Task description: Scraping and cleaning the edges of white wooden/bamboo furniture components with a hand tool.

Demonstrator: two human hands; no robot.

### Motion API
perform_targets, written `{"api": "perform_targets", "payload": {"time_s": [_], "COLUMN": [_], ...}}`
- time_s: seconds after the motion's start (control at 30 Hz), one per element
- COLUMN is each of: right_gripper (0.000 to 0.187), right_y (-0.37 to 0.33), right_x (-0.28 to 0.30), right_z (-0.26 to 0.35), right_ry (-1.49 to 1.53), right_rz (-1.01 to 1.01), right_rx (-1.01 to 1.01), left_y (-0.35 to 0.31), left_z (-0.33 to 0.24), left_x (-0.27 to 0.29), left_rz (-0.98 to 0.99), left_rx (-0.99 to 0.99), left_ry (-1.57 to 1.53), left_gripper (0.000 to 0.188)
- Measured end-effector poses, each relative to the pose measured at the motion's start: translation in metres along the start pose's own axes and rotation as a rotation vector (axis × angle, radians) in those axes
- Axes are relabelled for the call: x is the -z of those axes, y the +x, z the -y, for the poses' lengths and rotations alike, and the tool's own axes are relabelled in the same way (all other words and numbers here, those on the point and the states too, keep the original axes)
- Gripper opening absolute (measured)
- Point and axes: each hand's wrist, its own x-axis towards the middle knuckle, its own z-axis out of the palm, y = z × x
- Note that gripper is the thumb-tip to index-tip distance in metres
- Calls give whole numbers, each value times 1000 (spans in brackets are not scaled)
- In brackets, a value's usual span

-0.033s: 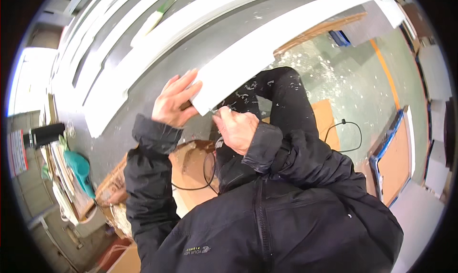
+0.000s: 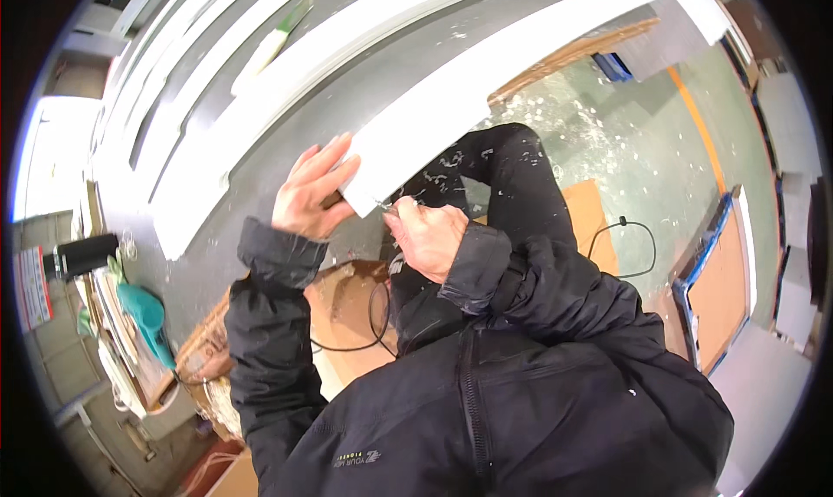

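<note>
A long white board [image 2: 425, 124] with a notched lower edge stretches from my hands toward the far right. My left hand [image 2: 308, 193] grips its near end, with the fingers over the top edge and the thumb at the end corner. At the bottom corner of that end, my right hand [image 2: 427, 236] is closed in a pinch. A thin, greyish tip shows just past its fingertips, touching or nearly touching the board; the rest of what it holds is hidden in the fingers. White shavings [image 2: 453, 158] lie on my dark trousers below the board.
More long white strips [image 2: 286, 98] lie on the grey table [image 2: 330, 106] to the far left, with a green-and-white brush-like tool [image 2: 269, 50] among them. A teal container [image 2: 146, 319] stands at left. A blue-edged panel [image 2: 722, 280] leans at right. Cardboard [image 2: 586, 228] and black cable [image 2: 652, 245] lie below.
The view has shifted slightly, so the board's near end and both hands sit a little farther left. Both hands keep their hold at the same corner.
</note>
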Motion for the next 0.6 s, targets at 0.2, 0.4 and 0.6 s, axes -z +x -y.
{"api": "perform_targets", "payload": {"time_s": [0.2,0.4,0.6], "right_gripper": [23,21,38], "right_y": [23,18,22], "right_x": [73,83,112], "right_z": [-99,-75,-110], "right_ry": [-295,-109,-103], "right_rz": [-320,-37,-295], "right_rx": [34,-44,-197], "left_y": [-3,0,9], "left_z": [-4,-21,-51], "left_x": [4,16,-18], "left_rz": [6,124,-191], "left_rx": [-2,21,67], "left_ry": [-15,24,152], "left_gripper": [63,92,80]}}
